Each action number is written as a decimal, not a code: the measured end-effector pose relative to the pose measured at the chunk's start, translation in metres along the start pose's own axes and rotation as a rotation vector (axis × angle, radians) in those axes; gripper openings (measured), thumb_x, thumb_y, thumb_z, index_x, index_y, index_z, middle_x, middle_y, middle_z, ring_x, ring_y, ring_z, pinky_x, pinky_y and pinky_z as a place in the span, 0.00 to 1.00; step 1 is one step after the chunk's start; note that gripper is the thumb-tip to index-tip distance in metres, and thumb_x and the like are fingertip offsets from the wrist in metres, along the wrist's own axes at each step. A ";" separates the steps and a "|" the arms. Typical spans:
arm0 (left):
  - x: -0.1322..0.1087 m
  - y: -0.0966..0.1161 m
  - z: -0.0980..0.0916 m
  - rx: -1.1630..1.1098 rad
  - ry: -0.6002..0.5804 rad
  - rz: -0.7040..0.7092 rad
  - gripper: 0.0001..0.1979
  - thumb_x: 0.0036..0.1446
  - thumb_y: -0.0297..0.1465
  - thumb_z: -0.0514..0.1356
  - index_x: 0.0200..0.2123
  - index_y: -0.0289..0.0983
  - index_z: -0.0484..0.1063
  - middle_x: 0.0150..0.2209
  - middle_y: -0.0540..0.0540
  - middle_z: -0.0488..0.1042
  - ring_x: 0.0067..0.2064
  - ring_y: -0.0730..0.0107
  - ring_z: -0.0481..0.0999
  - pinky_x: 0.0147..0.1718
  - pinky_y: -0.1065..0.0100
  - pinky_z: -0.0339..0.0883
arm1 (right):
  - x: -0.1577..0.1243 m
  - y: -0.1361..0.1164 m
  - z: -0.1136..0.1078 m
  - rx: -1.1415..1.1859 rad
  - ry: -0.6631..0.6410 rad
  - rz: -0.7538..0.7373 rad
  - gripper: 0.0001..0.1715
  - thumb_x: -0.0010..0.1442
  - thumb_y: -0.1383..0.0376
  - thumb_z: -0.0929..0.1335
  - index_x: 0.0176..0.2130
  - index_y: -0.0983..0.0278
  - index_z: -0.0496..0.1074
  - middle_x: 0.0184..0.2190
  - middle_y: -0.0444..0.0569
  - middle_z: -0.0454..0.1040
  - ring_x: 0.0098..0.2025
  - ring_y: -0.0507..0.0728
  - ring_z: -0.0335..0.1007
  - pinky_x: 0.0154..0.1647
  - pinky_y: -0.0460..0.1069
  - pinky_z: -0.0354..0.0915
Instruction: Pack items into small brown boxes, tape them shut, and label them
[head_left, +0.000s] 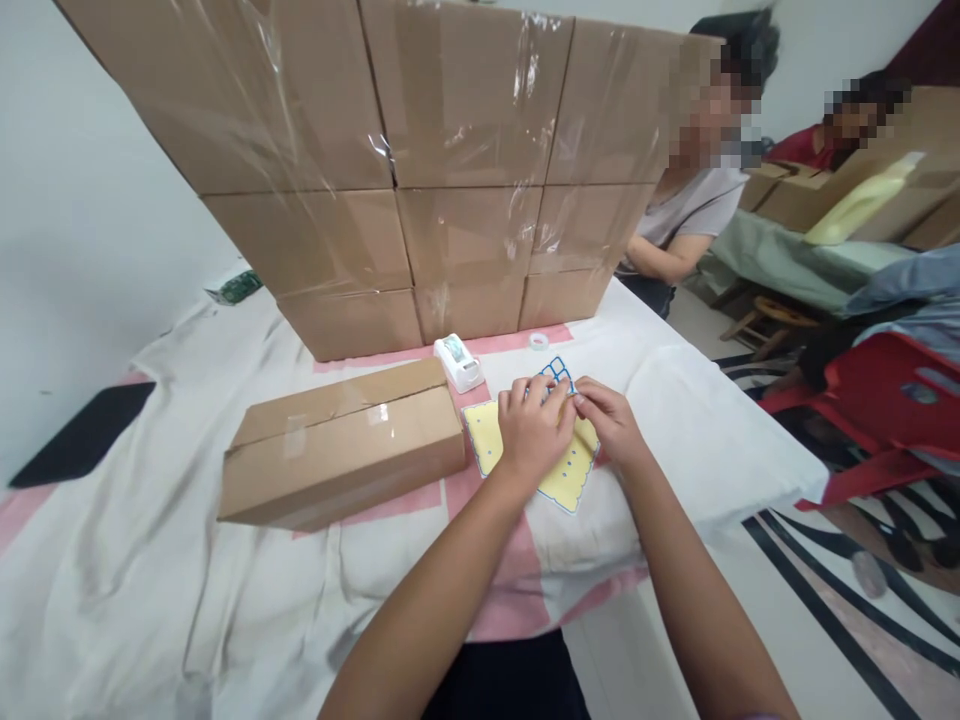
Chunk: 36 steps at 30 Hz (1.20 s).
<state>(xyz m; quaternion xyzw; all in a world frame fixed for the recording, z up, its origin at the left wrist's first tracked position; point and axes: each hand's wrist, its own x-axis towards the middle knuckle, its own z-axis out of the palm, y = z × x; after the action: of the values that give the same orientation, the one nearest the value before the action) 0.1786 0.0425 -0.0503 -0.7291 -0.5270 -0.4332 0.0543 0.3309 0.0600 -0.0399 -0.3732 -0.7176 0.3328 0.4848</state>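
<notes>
A yellow card with a scalloped blue-and-white border (571, 480) lies on the cloth-covered table under both hands. Beyond it, a piece with a blue grid of outlined squares (556, 368) shows past my fingertips. My left hand (534, 425) rests palm down over the card, its fingers spread. Beside it, my right hand (611, 420) pinches with thumb and forefinger near the lower edge of the gridded piece, close to the left fingertips. What sits in that pinch is too small to make out.
A long cardboard box (345, 450) lies left of the card. Behind it rises a wall of stacked cartons (465, 130) in clear film. A white device (459, 362) and a tape roll (538, 341) stand near the cartons. A person (694, 215) sits beyond; a red chair (885, 400) is right.
</notes>
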 end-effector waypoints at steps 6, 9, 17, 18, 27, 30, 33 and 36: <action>-0.002 0.002 0.001 -0.059 -0.001 -0.080 0.11 0.67 0.34 0.57 0.44 0.46 0.80 0.46 0.47 0.78 0.47 0.60 0.68 0.40 0.57 0.54 | 0.001 -0.001 0.001 -0.111 -0.023 -0.041 0.15 0.69 0.55 0.66 0.38 0.61 0.76 0.36 0.49 0.71 0.40 0.58 0.69 0.43 0.53 0.64; -0.003 0.002 0.002 -0.049 -0.008 -0.111 0.09 0.67 0.32 0.57 0.40 0.43 0.79 0.47 0.46 0.78 0.48 0.59 0.68 0.41 0.57 0.54 | 0.001 -0.001 0.002 -0.133 -0.040 -0.061 0.16 0.70 0.55 0.66 0.35 0.61 0.75 0.33 0.47 0.70 0.37 0.57 0.67 0.41 0.52 0.62; -0.002 0.002 0.006 -0.025 0.029 -0.120 0.07 0.67 0.33 0.57 0.38 0.43 0.75 0.48 0.47 0.77 0.48 0.59 0.69 0.41 0.56 0.56 | 0.002 0.005 0.003 -0.138 -0.050 -0.094 0.15 0.71 0.57 0.65 0.35 0.61 0.74 0.32 0.47 0.68 0.36 0.57 0.65 0.39 0.53 0.60; -0.002 0.002 0.006 -0.024 0.026 -0.121 0.07 0.67 0.33 0.57 0.38 0.43 0.75 0.48 0.47 0.77 0.48 0.59 0.69 0.41 0.56 0.57 | 0.002 0.005 0.003 -0.139 -0.051 -0.096 0.15 0.71 0.57 0.65 0.35 0.61 0.74 0.32 0.47 0.68 0.36 0.57 0.65 0.39 0.53 0.60; -0.001 0.002 0.006 -0.121 -0.008 -0.163 0.08 0.68 0.33 0.55 0.38 0.42 0.74 0.48 0.45 0.76 0.48 0.55 0.68 0.41 0.55 0.56 | 0.002 0.006 0.002 -0.160 -0.069 -0.096 0.15 0.71 0.57 0.64 0.36 0.61 0.73 0.33 0.48 0.67 0.36 0.57 0.65 0.39 0.53 0.60; -0.002 0.002 0.007 -0.159 -0.028 -0.185 0.08 0.69 0.32 0.54 0.39 0.42 0.73 0.47 0.45 0.76 0.47 0.55 0.68 0.42 0.55 0.56 | 0.002 0.005 0.003 -0.164 -0.074 -0.098 0.15 0.71 0.58 0.64 0.34 0.61 0.71 0.31 0.47 0.66 0.35 0.57 0.64 0.39 0.53 0.60; -0.002 0.002 0.008 -0.188 -0.035 -0.202 0.08 0.69 0.31 0.54 0.38 0.42 0.71 0.47 0.45 0.75 0.47 0.55 0.68 0.43 0.55 0.57 | 0.001 0.006 0.003 -0.165 -0.073 -0.101 0.15 0.71 0.59 0.64 0.33 0.61 0.70 0.32 0.47 0.66 0.36 0.57 0.64 0.39 0.53 0.59; -0.001 0.001 0.008 -0.222 -0.033 -0.228 0.07 0.69 0.31 0.53 0.38 0.42 0.71 0.47 0.45 0.75 0.47 0.56 0.68 0.44 0.56 0.58 | 0.001 0.007 0.002 -0.175 -0.069 -0.103 0.14 0.71 0.59 0.64 0.34 0.61 0.71 0.32 0.47 0.66 0.36 0.57 0.64 0.39 0.53 0.60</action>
<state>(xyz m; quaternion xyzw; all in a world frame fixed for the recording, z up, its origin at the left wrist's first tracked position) 0.1842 0.0453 -0.0558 -0.6730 -0.5561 -0.4803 -0.0847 0.3300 0.0644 -0.0458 -0.3650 -0.7786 0.2561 0.4415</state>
